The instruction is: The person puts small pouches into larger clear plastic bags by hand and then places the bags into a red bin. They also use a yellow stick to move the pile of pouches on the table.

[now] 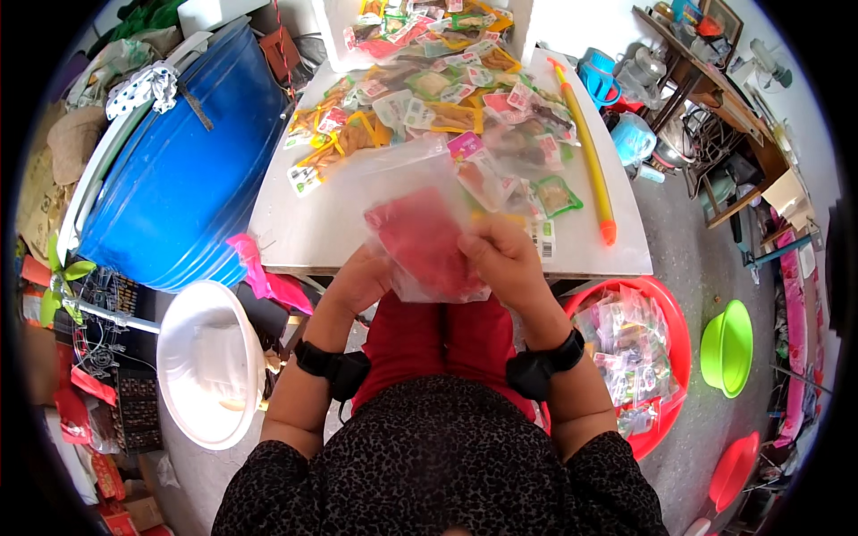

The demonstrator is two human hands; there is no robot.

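A clear plastic bag is held up over the near edge of the white table. A red sheet-like piece shows through its lower part; whether it lies inside or behind the film I cannot tell. My left hand grips the bag's lower left side, its fingertips partly hidden by the film. On the other side, my right hand pinches the bag between thumb and fingers. Just beyond, small sealed food packets are heaped on the table, one green-edged packet lying at the right of the heap.
A white foam box holding more packets stands at the back. A yellow-orange tube lies along the table's right side. On the floor are a white basin, a red basin of filled bags and a green basin. A blue tub stands left.
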